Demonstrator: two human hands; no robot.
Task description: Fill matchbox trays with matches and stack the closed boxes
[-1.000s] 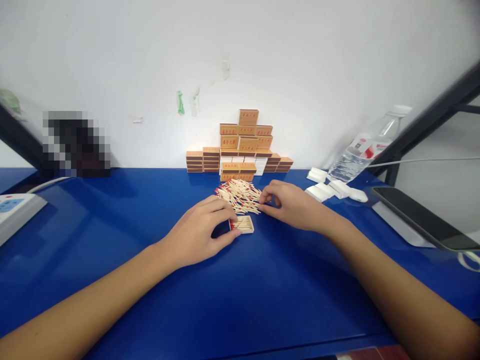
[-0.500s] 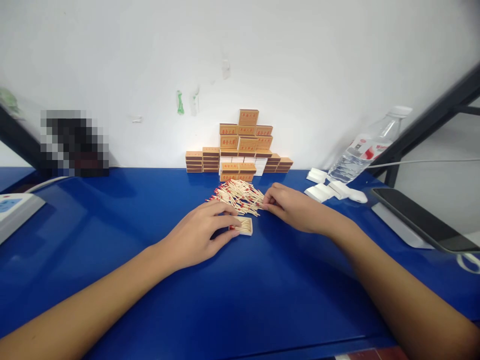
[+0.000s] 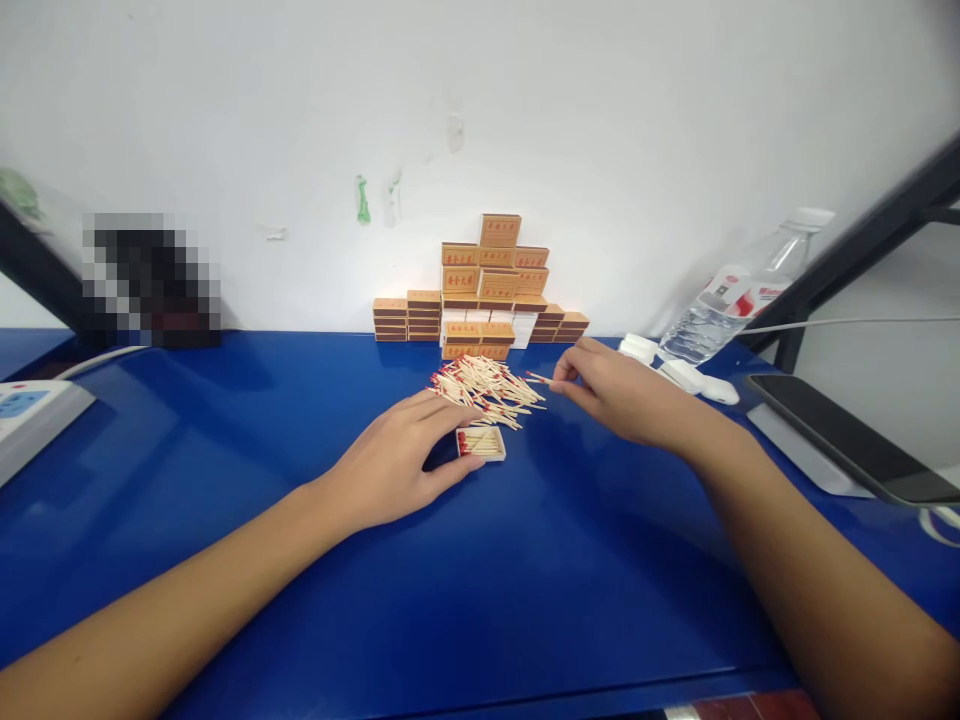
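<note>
My left hand [image 3: 401, 455] straddles a small white matchbox tray [image 3: 503, 446], thumb along its near edge and fingers at its far edge. Red-headed matches lie inside the tray, heads to the left, with one lying slantwise on top. My right hand [image 3: 609, 388] is closed in a pinch on matches [image 3: 538, 377], whose red heads point left; whether there are two or more I cannot tell. Between the hands, just beyond the tray, spreads a loose heap of matches [image 3: 484, 383], heads facing mixed ways.
Orange matchboxes [image 3: 497, 258] are stacked against the wall behind the heap. On the right are white blocks [image 3: 681, 375], a tilted water bottle [image 3: 697, 325] and a phone [image 3: 840, 430] on a stand. A power strip [image 3: 45, 420] lies at the left edge of the blue table [image 3: 480, 590].
My right hand has drawn back from the heap, up and to the right, with matches now showing in its pinch. My left fingers have shifted, uncovering more of the tray's left end.
</note>
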